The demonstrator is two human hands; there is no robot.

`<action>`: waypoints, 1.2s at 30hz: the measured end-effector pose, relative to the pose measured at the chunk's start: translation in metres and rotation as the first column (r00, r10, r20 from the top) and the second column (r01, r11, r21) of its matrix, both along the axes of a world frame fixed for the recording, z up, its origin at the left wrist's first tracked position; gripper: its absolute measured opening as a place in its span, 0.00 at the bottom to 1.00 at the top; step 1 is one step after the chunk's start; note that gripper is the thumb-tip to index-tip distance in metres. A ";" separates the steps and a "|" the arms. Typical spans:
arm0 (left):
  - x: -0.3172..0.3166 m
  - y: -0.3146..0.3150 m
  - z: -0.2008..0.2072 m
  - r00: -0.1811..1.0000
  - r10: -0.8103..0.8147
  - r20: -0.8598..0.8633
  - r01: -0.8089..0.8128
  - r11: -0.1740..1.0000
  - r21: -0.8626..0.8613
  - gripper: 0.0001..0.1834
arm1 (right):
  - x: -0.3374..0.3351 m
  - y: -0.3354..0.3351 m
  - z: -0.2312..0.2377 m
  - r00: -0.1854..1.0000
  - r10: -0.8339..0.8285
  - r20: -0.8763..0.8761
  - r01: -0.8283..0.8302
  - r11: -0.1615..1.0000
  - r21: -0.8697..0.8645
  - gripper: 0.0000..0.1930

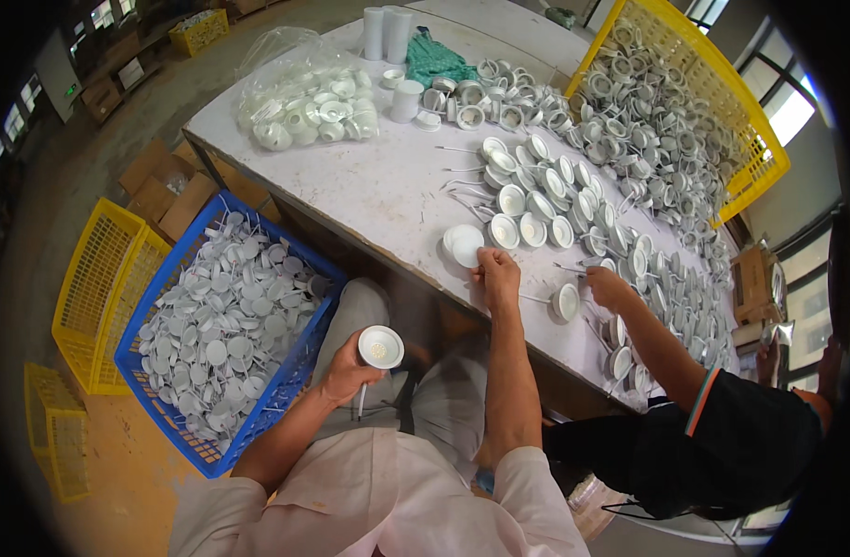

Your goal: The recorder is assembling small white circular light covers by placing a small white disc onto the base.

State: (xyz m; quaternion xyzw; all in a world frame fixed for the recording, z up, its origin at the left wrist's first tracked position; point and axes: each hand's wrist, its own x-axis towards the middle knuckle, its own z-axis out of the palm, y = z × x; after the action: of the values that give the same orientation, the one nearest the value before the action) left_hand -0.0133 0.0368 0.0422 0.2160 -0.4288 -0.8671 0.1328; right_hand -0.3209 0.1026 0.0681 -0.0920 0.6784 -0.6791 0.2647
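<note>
My left hand is closed round a white LED downlight, held above my lap. Its open face points up, showing a yellowish dotted LED board, and a white lead hangs below. On the near part of the table, my right hand pinches the edge of a flat, round white cover. Another similar disc lies partly under it. Just beyond stand rows of open-faced downlights with their leads trailing left.
A blue crate full of white lights stands at my left, near yellow crates. The table carries a clear bag of white cups and a tipped yellow crate spilling lights. At right, a co-worker's hand reaches among the lights.
</note>
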 end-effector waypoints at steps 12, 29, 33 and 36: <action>-0.010 0.016 0.012 0.999 0.034 0.000 -0.034 0.996 -0.086 0.33 | 0.011 0.030 -0.002 0.999 -0.004 0.050 0.012 0.988 -0.155 0.17; -0.077 0.069 0.080 0.999 -0.029 -0.016 0.024 0.968 -0.251 0.32 | 0.074 0.143 0.018 0.986 -0.088 0.144 0.124 0.956 -0.264 0.10; -0.084 0.074 0.079 0.997 -0.068 -0.040 0.054 0.957 -0.286 0.33 | 0.084 0.158 0.022 0.990 -0.073 0.119 0.105 0.952 -0.288 0.12; -0.088 0.079 0.073 0.991 -0.063 -0.122 0.033 0.972 -0.233 0.34 | 0.095 0.162 0.026 0.990 -0.081 0.117 0.113 0.946 -0.305 0.13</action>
State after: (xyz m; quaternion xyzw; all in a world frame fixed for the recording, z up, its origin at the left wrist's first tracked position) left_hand -0.1008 0.1156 0.1155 0.1326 -0.5220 -0.8266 0.1632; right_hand -0.2261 0.2649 0.0937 -0.0638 0.5524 -0.7934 0.2477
